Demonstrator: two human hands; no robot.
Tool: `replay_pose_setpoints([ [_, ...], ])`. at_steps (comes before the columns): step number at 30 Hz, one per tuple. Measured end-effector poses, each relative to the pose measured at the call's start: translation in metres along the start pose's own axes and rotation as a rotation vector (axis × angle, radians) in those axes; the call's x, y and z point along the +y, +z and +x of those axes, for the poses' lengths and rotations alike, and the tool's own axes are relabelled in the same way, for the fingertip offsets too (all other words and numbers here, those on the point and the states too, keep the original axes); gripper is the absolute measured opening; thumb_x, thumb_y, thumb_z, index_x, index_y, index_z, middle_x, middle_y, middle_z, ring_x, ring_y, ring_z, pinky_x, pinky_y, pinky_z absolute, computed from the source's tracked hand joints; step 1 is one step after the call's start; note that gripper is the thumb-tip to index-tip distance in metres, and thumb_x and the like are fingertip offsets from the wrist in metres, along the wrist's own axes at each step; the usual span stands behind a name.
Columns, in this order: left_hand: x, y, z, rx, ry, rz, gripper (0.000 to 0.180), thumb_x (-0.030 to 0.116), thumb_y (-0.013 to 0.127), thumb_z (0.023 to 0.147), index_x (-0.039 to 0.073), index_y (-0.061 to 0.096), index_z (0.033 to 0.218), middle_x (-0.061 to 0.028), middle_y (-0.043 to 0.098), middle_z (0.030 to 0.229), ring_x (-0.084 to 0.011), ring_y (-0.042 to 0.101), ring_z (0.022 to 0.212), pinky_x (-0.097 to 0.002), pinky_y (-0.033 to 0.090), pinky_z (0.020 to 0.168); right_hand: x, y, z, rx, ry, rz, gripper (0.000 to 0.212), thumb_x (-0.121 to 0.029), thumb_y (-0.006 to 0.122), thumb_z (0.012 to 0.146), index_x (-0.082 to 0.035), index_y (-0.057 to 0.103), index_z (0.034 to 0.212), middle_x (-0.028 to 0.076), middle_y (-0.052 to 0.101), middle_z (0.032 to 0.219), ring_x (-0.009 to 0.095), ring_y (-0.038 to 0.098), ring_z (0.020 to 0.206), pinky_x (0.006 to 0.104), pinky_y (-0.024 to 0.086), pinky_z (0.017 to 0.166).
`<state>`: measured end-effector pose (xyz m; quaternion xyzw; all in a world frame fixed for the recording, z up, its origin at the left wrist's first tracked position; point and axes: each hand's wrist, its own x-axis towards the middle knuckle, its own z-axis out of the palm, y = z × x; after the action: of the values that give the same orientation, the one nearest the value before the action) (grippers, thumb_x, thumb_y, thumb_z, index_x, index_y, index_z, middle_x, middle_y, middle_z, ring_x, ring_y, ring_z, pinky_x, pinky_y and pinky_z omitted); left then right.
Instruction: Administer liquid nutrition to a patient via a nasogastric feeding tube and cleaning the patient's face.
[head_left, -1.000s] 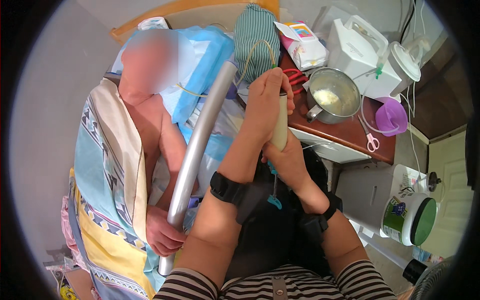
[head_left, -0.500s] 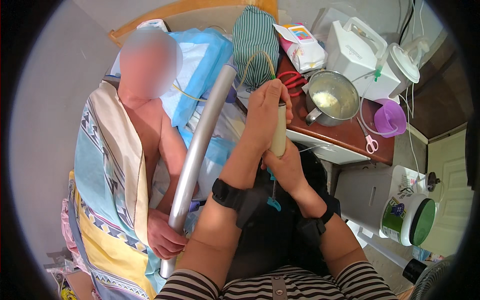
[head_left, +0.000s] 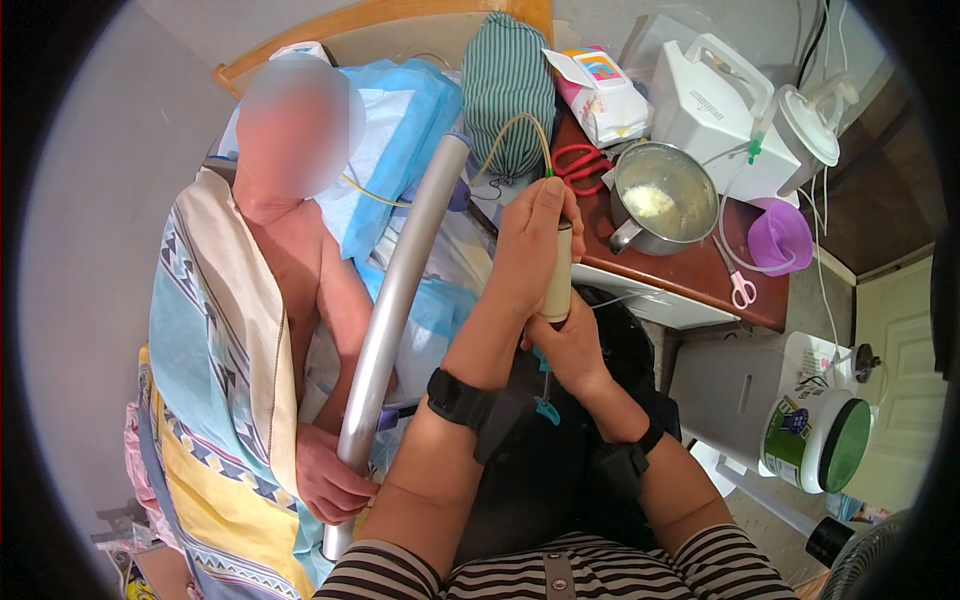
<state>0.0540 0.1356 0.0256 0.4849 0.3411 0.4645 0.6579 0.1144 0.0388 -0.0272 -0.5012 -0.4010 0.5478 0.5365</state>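
While your left hand [head_left: 532, 232] grips the far end of a cream-coloured syringe barrel [head_left: 557, 282], your right hand [head_left: 573, 350] clasps its near end.

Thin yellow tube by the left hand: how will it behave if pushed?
The thin yellow tube likely flexes easily, given its narrow, curved run. It's probably springy rather than limp, since it bows in a smooth arch beyond the left hand. It looks light, being so slim.

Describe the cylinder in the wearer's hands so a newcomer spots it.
Find the long silver rail, then look right to the left hand, pictured above the right hand. Both hold a cream cylinder, far slimmer than the metal pot nearby.
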Motion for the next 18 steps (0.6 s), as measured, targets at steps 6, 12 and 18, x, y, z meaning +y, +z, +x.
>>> replay_pose_setpoints([
  [6, 0.0, 0.002, -0.006, 0.008, -0.025, -0.003, 0.032, 0.031, 0.042, 0.101, 0.007, 0.047, 0.081, -0.0039, 0.052, 0.069, -0.0105, 0.051, 0.055, -0.0238, 0.044, 0.049, 0.004, 0.0, -0.003, 0.005, 0.014, -0.008, 0.023, -0.009, 0.063, 0.085, 0.0, 0.054, 0.104, 0.004, 0.061, 0.075, 0.009, 0.058, 0.064, 0.0246, 0.047, 0.057],
  [12, -0.009, -0.003, -0.006, 0.027, -0.006, -0.022, 0.035, 0.032, 0.041, 0.101, 0.006, 0.049, 0.079, -0.0027, 0.052, 0.066, -0.0095, 0.052, 0.052, -0.0235, 0.042, 0.048, 0.005, 0.004, -0.005, 0.004, 0.034, 0.028, 0.021, -0.01, 0.062, 0.086, 0.001, 0.053, 0.102, 0.004, 0.062, 0.082, 0.01, 0.06, 0.065, 0.0238, 0.047, 0.059],
  [18, -0.01, -0.007, -0.01, 0.034, -0.021, -0.008, 0.034, 0.032, 0.041, 0.102, 0.006, 0.048, 0.08, -0.0033, 0.052, 0.066, -0.0101, 0.051, 0.053, -0.0234, 0.042, 0.049, 0.009, 0.005, -0.008, -0.009, 0.067, 0.008, 0.02, -0.009, 0.061, 0.088, 0.0, 0.053, 0.103, 0.004, 0.062, 0.082, 0.01, 0.06, 0.065, 0.024, 0.048, 0.059],
])
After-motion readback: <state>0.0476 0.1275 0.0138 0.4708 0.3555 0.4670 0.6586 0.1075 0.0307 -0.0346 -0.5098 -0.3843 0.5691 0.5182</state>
